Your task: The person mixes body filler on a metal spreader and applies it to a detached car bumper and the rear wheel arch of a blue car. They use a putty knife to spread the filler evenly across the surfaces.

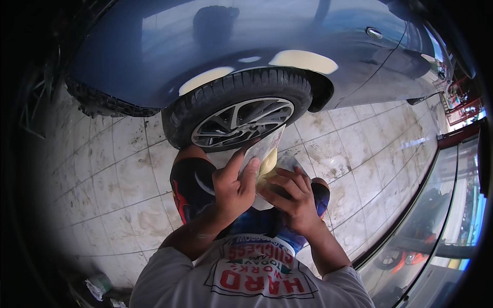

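My left hand (235,182) grips a flat, pale plate (264,145) between thumb and fingers, tilted up in front of my knees. Soft, cream-yellow putty (268,162) clings to its right side. Close by on the right, my right hand (294,197) is closed on a thin greyish putty spreader (289,161), its edge by the putty; my fingers hide part of it. Beyond both hands is a dark blue car (169,46). Cream patches of filler (304,60) lie along its wheel arch, above the black tire (179,120) and its alloy wheel (244,122).
Stained white floor tiles (123,179) spread around my bent legs. Along the right side runs a glass panel in a dark frame (441,195). Another tire (110,102) shows beneath the car's left end. Some dark and whitish items (97,287) lie at the lower left.
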Action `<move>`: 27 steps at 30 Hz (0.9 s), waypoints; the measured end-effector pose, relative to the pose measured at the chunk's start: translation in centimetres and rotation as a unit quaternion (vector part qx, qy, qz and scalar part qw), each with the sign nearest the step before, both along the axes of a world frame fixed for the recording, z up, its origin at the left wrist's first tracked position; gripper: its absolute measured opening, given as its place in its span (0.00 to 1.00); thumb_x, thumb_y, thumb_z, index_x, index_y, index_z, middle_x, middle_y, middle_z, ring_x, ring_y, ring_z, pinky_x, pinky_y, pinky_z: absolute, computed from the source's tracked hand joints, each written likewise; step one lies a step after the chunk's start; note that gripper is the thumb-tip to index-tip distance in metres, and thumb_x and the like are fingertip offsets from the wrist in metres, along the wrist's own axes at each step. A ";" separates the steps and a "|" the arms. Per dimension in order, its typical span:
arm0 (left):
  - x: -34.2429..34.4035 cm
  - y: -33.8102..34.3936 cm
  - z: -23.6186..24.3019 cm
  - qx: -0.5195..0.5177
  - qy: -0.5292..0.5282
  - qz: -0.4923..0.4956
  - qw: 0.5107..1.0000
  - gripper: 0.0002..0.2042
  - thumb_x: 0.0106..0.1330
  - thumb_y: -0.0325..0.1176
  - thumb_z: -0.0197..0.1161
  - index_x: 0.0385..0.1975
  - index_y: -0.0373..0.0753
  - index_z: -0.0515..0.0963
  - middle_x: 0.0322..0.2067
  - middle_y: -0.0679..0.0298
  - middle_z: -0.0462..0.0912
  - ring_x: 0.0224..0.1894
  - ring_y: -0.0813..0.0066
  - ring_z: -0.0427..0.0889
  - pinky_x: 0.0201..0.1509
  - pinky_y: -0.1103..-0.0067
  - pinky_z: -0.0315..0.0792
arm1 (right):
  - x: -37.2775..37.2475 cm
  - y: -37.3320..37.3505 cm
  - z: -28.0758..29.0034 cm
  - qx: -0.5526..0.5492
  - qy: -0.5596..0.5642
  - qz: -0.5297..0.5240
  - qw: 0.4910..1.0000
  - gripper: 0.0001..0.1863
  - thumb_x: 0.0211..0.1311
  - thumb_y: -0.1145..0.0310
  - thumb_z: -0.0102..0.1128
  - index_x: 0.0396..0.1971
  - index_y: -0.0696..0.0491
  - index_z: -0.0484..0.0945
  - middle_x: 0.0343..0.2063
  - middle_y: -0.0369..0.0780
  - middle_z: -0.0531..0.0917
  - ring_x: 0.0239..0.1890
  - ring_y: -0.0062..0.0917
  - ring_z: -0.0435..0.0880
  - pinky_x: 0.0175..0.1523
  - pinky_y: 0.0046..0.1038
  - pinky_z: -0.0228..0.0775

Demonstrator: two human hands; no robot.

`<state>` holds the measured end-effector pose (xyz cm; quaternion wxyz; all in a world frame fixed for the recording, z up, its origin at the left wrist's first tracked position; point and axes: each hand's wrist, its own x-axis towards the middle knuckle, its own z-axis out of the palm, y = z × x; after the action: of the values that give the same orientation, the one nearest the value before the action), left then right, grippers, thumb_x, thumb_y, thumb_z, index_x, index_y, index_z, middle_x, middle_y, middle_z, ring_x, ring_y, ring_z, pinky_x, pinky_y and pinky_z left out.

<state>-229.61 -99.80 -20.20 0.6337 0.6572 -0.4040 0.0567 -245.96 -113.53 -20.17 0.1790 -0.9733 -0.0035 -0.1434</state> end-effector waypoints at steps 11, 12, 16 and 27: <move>0.6 1.5 1.7 -0.006 -0.002 -0.008 1.000 0.13 0.77 0.23 0.61 0.56 0.24 0.79 0.41 0.47 0.89 0.41 0.69 0.91 0.44 0.78 0.81 | 1.9 0.3 2.2 0.010 -0.038 0.017 0.999 0.32 0.41 0.75 0.67 0.52 0.37 0.90 0.53 0.33 0.82 0.62 0.37 0.80 0.69 0.55 0.65; 0.9 1.8 1.9 0.005 -0.023 0.007 1.000 0.13 0.77 0.23 0.60 0.57 0.24 0.79 0.42 0.48 0.89 0.41 0.69 0.90 0.45 0.78 0.81 | 2.0 0.6 2.0 0.021 -0.058 0.015 0.998 0.32 0.41 0.75 0.67 0.52 0.37 0.90 0.53 0.33 0.82 0.62 0.36 0.80 0.70 0.56 0.65; 1.5 2.3 2.1 -0.086 0.041 0.072 0.993 0.15 0.79 0.24 0.57 0.60 0.24 0.76 0.44 0.51 0.89 0.43 0.71 0.89 0.49 0.78 0.81 | 1.2 2.2 1.3 0.091 -0.118 0.053 0.987 0.29 0.42 0.76 0.71 0.49 0.37 0.90 0.54 0.38 0.79 0.65 0.43 0.78 0.71 0.58 0.64; -0.9 3.6 -2.1 -0.099 0.377 -0.112 0.914 0.12 0.79 0.28 0.60 0.58 0.32 0.78 0.47 0.60 0.87 0.47 0.75 0.86 0.53 0.77 0.78 | 1.7 -3.8 -2.7 0.030 -0.078 -0.060 0.995 0.32 0.41 0.83 0.62 0.51 0.43 0.89 0.52 0.34 0.85 0.61 0.38 0.81 0.63 0.45 0.70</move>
<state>-230.55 -96.21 -22.33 0.8033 0.5139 -0.1980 -0.2270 -244.31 -117.28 -22.84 0.1984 -0.9517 0.0455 -0.2298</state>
